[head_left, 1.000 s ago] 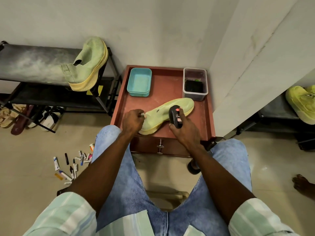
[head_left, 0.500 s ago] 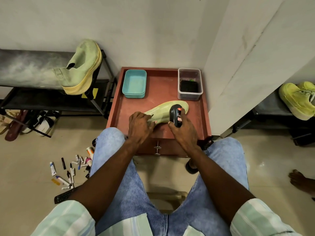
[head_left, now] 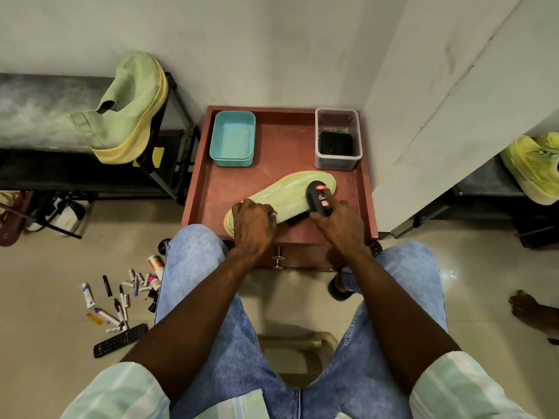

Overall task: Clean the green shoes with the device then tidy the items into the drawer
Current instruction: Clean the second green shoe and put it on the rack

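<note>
Nearest the camera are the person's striped sleeves and blue-jeaned knees, with both forearms reaching toward the small red-brown desk (head_left: pixel 242 189). Just below the desk's near edge sits a drawer knob (head_left: pixel 278 261). On the desk's near part a green shoe (head_left: pixel 284 193) lies sole up, its toe pointing toward the desk's far right corner. The left hand (head_left: pixel 252 226) curls over the shoe's heel end and grips it. The right hand (head_left: pixel 338 223) grips a black handheld cleaning device (head_left: pixel 319 197) with a red button, whose head rests on the sole near the toe. At the desk's far left stands a teal tub (head_left: pixel 233 138); at its far right, a clear plastic container (head_left: pixel 338 139) holding something dark. On the floor left of the desk lie scattered tubes and pens (head_left: pixel 121 297) and a remote control (head_left: pixel 121 340). Farther left, on a black rack (head_left: pixel 163 164), a second green shoe (head_left: pixel 130 107) leans upright.
</note>
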Tool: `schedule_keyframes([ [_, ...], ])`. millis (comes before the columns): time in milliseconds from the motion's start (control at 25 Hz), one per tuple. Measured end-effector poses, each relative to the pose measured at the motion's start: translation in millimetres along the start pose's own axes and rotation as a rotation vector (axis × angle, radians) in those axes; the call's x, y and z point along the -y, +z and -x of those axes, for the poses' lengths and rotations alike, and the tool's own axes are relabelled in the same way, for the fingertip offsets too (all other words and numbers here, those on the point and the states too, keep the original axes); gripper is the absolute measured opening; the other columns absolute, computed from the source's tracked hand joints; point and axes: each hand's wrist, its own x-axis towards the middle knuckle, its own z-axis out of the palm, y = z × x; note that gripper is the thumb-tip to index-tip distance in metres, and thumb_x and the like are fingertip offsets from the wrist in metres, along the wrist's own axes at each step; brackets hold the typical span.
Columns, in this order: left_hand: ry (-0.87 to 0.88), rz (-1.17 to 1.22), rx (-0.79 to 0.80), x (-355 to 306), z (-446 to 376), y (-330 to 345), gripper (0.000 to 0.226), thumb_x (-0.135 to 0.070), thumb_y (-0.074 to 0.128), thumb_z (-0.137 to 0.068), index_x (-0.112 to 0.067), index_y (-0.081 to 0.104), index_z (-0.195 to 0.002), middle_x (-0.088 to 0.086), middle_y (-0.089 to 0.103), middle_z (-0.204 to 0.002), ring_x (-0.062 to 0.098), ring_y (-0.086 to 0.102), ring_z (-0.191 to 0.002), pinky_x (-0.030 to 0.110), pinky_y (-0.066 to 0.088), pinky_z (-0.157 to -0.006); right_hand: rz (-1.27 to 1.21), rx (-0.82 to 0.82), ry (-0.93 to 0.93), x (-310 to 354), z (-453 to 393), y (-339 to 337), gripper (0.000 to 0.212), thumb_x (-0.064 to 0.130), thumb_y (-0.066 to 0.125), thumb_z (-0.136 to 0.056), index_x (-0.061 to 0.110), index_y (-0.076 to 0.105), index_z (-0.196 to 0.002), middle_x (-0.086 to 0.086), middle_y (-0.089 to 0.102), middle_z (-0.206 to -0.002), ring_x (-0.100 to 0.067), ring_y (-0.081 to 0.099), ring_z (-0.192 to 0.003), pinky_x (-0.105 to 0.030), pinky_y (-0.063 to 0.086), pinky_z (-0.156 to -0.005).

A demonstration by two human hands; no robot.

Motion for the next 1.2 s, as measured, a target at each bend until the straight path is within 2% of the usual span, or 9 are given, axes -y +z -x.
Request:
schedule_keyframes([
  [80,0.042,-0.003,-0.048,-0.9,2.4,0.9,0.026,-0.026,0.052,-0.084,-0.014,0.073,-0.092,0.009,0.073,-0.084,0.028,0.057,-0.093,0.04,0.032,-0.09,-0.061,-0.043,0.023,3.3,0.0,2.8,0.073,0.056,0.057,-0.087,0.032,0.031,-0.15,-0.014,0.058,-0.112,-0.031,0.057,-0.101,-0.034,0.044,-0.079],
  [240,0.141,-0.041,-0.083,-0.2,1.6,2.0,0.026,-0.029,0.055,-0.079,-0.015,0.072,-0.094,0.006,0.072,-0.074,0.027,0.06,-0.087,0.04,0.028,-0.091,0.009,0.147,-0.164,9.2,11.3,10.7,0.073,0.053,0.057,-0.086,0.037,0.028,-0.151,-0.013,0.058,-0.114,-0.031,0.057,-0.102,-0.039,0.048,-0.084],
  [400,0.254,-0.137,-0.042,0.2,5.4,2.4,0.023,-0.03,0.054,-0.075,-0.019,0.073,-0.071,0.0,0.067,-0.067,0.024,0.057,-0.081,0.04,0.027,-0.091,0.11,-0.071,-0.03,6.4,5.2,4.6,0.071,0.055,0.056,-0.085,0.03,0.034,-0.148,-0.017,0.058,-0.106,-0.034,0.058,-0.095,-0.038,0.048,-0.079],
  [520,0.291,-0.163,-0.04,2.2,6.3,3.5,0.023,-0.033,0.055,-0.072,-0.019,0.072,-0.065,0.001,0.063,-0.066,0.026,0.057,-0.079,0.04,0.027,-0.089,0.066,0.091,-0.174,15.9,8.5,6.6,0.07,0.054,0.059,-0.081,0.032,0.041,-0.145,-0.013,0.06,-0.101,-0.034,0.059,-0.093,-0.036,0.048,-0.076],
  [680,0.321,-0.197,0.015,0.0,8.5,5.5,0.025,-0.034,0.053,-0.073,-0.02,0.072,-0.067,-0.001,0.062,-0.071,0.024,0.055,-0.082,0.04,0.028,-0.087,0.176,-0.088,-0.079,12.3,0.7,-1.9,0.065,0.059,0.06,-0.077,0.024,0.055,-0.132,-0.013,0.063,-0.098,-0.03,0.061,-0.086,-0.035,0.051,-0.075],
  [800,0.316,-0.231,0.066,1.6,8.2,6.0,0.018,-0.033,0.063,-0.073,-0.019,0.073,-0.072,0.001,0.063,-0.075,0.025,0.054,-0.085,0.04,0.027,-0.087,0.018,0.129,-0.155,20.8,4.4,3.7,0.063,0.06,0.062,-0.071,0.022,0.064,-0.121,-0.007,0.063,-0.092,-0.025,0.06,-0.079,-0.03,0.046,-0.066],
  [920,0.295,-0.207,0.062,4.6,9.5,6.6,0.016,-0.031,0.063,-0.072,-0.019,0.074,-0.07,0.0,0.064,-0.075,0.025,0.054,-0.082,0.039,0.028,-0.084,0.065,-0.067,-0.044,18.2,-3.1,-4.0,0.06,0.061,0.06,-0.074,0.022,0.064,-0.12,-0.01,0.065,-0.096,-0.028,0.062,-0.083,-0.035,0.052,-0.072],
  [1080,0.299,-0.187,0.074,3.7,9.6,9.7,0.013,-0.031,0.068,-0.072,-0.019,0.073,-0.072,0.001,0.062,-0.074,0.026,0.053,-0.082,0.039,0.029,-0.08,-0.093,0.206,-0.067,20.5,-0.7,-4.2,0.051,0.052,0.07,-0.073,0.023,0.068,-0.115,-0.005,0.07,-0.094,-0.021,0.064,-0.077,-0.026,0.045,-0.061],
  [1200,0.316,-0.163,0.058,8.5,8.9,11.2,0.019,-0.033,0.062,-0.073,-0.019,0.074,-0.072,0.0,0.062,-0.075,0.024,0.053,-0.081,0.037,0.028,-0.079,0.079,0.015,-0.067,23.0,-8.1,-7.8,0.056,0.052,0.068,-0.076,0.02,0.064,-0.122,-0.009,0.065,-0.096,-0.023,0.062,-0.08,-0.028,0.048,-0.066],
])
